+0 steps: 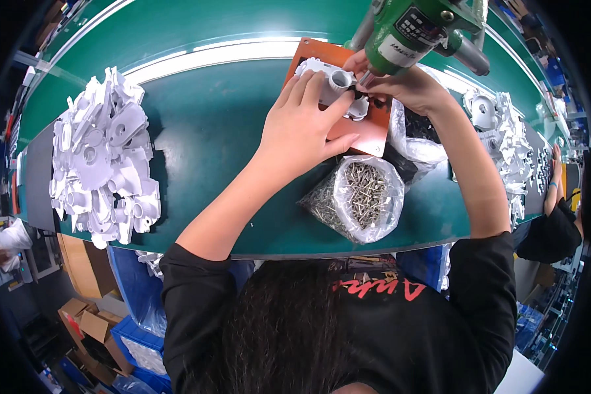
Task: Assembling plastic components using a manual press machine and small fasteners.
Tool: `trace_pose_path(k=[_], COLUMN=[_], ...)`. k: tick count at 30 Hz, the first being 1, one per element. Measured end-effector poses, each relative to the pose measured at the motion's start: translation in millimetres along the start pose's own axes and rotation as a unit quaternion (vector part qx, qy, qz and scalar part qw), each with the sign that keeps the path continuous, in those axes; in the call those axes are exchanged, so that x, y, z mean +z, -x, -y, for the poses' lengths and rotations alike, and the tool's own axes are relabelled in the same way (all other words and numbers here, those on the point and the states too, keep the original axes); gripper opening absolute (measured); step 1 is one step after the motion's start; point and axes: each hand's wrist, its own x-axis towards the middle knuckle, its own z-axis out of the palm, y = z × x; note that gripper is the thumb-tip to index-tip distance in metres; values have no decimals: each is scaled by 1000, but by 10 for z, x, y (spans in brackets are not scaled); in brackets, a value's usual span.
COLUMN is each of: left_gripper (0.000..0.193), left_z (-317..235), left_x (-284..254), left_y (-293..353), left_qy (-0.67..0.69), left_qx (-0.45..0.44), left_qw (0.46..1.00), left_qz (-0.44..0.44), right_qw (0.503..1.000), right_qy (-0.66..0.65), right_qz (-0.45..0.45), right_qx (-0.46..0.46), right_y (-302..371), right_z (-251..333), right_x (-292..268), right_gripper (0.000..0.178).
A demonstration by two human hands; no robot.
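A white moulded plastic part (pixel 339 80) with a round collar rests on an orange plate (pixel 358 136) near the middle of the bench. My left hand (pixel 303 118) lies over its near left side, the fingers curled on it and the thumb apart above the plate. My right hand (pixel 404 85) reaches in from the right with its fingers drawn together at the part's right end, beside a small black piece (pixel 359 94). What the right fingertips pinch is too small to make out. Just above them points the metal tip of a green machine head (pixel 400 43).
An open clear bag of metal screws (pixel 364 197) stands close in front of the plate. Next to it lies a bag of black pieces (pixel 419 128). White plastic parts are heaped at left (pixel 102 157) and right (pixel 499 141). A co-worker's arm (pixel 555 177) shows at far right.
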Motion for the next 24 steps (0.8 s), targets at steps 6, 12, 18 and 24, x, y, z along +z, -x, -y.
trace_pose_path(k=[6, 12, 18, 24], left_gripper=[50, 47, 47, 49], left_z=[-41, -49, -27, -3], left_x=[-4, 25, 58, 35], left_y=[-34, -44, -19, 0], left_qy=[-20, -11, -13, -9], left_qx=[-23, -13, -10, -18], left_qw=[999, 1000, 1000, 1000], left_qz=[25, -5, -12, -5], right_qw=[1000, 1000, 988, 957], right_qy=[-17, -15, -144, -160], right_qz=[-7, -25, -55, -205], right_qx=[8, -10, -12, -130], right_y=[31, 69, 136, 322], right_z=[12, -11, -90, -197], right_x=[21, 25, -122, -701], right_gripper=[33, 31, 27, 13])
